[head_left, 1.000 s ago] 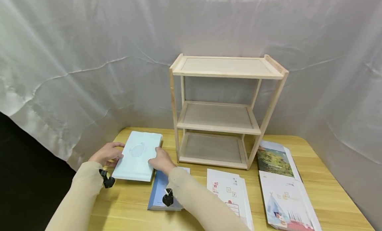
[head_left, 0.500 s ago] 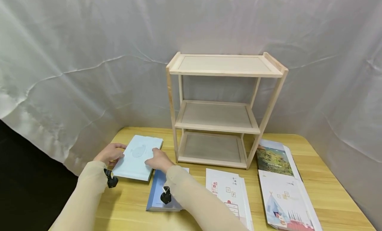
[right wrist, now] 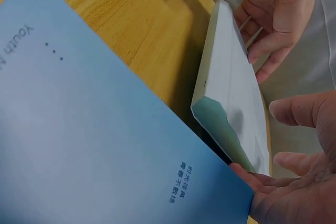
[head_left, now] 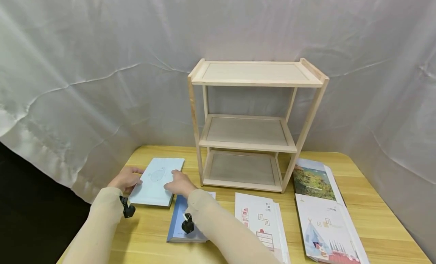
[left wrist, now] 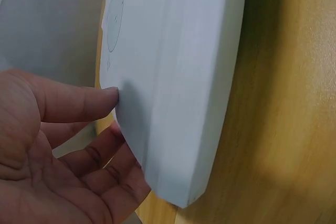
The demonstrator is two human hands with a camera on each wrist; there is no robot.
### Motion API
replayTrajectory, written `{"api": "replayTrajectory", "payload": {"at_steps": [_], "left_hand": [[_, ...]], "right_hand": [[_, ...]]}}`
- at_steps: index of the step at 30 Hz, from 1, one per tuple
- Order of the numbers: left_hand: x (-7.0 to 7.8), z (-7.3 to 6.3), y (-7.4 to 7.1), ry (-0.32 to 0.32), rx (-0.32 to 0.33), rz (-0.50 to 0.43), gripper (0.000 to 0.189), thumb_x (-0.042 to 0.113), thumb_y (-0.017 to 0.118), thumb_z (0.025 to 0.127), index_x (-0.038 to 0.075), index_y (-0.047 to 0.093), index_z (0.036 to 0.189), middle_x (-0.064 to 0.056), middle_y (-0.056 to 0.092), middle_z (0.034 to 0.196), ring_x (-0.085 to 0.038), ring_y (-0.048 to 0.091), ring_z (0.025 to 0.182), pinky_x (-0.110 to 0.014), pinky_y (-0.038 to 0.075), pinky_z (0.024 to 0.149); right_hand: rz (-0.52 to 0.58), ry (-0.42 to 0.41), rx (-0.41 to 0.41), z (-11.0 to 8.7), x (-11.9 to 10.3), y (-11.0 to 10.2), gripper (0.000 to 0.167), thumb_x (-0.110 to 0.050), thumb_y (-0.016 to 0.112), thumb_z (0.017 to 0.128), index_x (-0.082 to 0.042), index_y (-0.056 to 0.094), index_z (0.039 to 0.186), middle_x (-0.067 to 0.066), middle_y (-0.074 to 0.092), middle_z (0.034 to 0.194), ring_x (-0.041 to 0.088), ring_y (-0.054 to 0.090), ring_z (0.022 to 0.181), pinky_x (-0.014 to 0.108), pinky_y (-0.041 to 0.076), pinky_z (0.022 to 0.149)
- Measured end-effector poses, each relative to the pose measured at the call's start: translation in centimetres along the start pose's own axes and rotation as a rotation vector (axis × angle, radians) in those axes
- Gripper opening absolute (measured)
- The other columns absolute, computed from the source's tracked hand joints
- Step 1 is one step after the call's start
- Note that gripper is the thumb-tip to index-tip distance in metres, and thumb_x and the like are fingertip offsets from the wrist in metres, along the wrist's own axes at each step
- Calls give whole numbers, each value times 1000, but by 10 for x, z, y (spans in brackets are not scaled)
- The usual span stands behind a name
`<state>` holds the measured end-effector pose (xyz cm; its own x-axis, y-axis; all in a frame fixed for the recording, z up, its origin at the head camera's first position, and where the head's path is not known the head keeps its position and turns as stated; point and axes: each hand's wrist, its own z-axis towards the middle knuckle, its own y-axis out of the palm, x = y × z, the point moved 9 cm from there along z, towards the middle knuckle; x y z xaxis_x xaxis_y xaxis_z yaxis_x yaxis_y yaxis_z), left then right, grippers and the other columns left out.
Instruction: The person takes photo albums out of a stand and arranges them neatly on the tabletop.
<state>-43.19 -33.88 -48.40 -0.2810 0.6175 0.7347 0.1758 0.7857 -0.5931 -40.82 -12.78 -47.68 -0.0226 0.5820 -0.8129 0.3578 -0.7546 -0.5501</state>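
A pale blue book (head_left: 154, 188) with a whale drawing lies at the left of the table. Its left long edge is pinched by my left hand (head_left: 126, 179), thumb at the cover's edge and fingers below, as the left wrist view (left wrist: 68, 145) shows. Over the opposite edge is my right hand (head_left: 181, 183); the right wrist view has its thumb and forefinger spread apart, with lower fingers touching the book's side. Beneath my right wrist lies a thick blue book (head_left: 178, 222), whose cover (right wrist: 105, 129) fills much of the right wrist view.
A three-tier wooden shelf (head_left: 252, 146) stands at the back middle. White illustrated books (head_left: 252, 211) lie in front of it. Further right, a book with a tree picture (head_left: 313, 182) is partly under a white book with a tent drawing (head_left: 323, 222). Grey cloth hangs behind.
The pale blue book's far edge has come down, so the book lies flatter on the table. Both hands have sunk with it, and my right hand's fingers have loosened.
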Motion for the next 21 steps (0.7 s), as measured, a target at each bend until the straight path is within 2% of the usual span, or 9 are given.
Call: {"api": "replayTrajectory", "payload": {"at_steps": [4,7,9,11,13,16,18,20,21], "left_hand": [[-3,2,1,-9,-6,2,59,-7,58,93,-15,45,151,-22,62,110,-17,59,72,-28,56,63],[-5,2,1,-10,-8,11,61,-5,60,93,-14,44,151,-30,55,129,-23,64,90,-30,60,71],[-5,2,1,-15,-4,15,63,-4,62,93,-13,44,152,-30,54,129,-24,62,92,-30,59,71],[-6,1,1,-19,5,31,63,-1,64,93,-12,45,152,-28,53,122,-23,57,87,-29,56,69],[-5,0,1,-15,1,46,62,3,63,95,-11,44,153,-29,52,125,-25,56,92,-30,55,71],[-2,-2,1,-6,-30,48,60,9,59,102,-11,40,155,-37,46,143,-37,58,113,-38,59,86],[-1,-4,2,-8,-59,19,59,13,56,106,-10,37,157,-37,39,153,-40,51,128,-44,58,97],[-1,-5,3,-8,-83,-5,59,15,54,108,-10,34,158,-36,40,148,-41,50,129,-46,57,99],[-1,-6,3,-9,-90,-20,59,15,53,109,-9,33,159,-34,43,142,-39,51,124,-45,58,96]], "right_hand": [[5,0,-7,-1,-1,1,73,-20,74,97,-8,45,162,15,53,162,30,61,132,45,53,116],[-1,-3,-15,-1,0,2,73,-19,75,97,-9,45,163,14,53,163,28,62,130,44,53,116],[-2,-6,-23,-2,0,3,72,-19,75,96,-9,46,162,13,53,163,27,62,129,43,53,116],[-11,-13,-29,-3,-1,3,70,-19,75,96,-9,48,161,14,55,161,26,63,126,42,53,116],[-7,-19,-37,-4,-1,4,69,-18,75,96,-9,49,160,15,57,159,26,64,117,40,56,109],[3,-27,-46,-2,-1,3,69,-19,75,96,-9,50,159,16,60,156,24,66,107,39,57,104],[10,-30,-46,0,1,1,68,-19,75,97,-10,50,159,15,61,155,22,66,101,39,57,105],[10,-36,-43,1,3,-1,67,-19,75,97,-10,51,159,15,62,152,21,67,94,39,57,105],[2,-41,-42,2,4,-2,66,-18,75,98,-10,51,158,15,63,151,20,67,89,39,57,104]]}}
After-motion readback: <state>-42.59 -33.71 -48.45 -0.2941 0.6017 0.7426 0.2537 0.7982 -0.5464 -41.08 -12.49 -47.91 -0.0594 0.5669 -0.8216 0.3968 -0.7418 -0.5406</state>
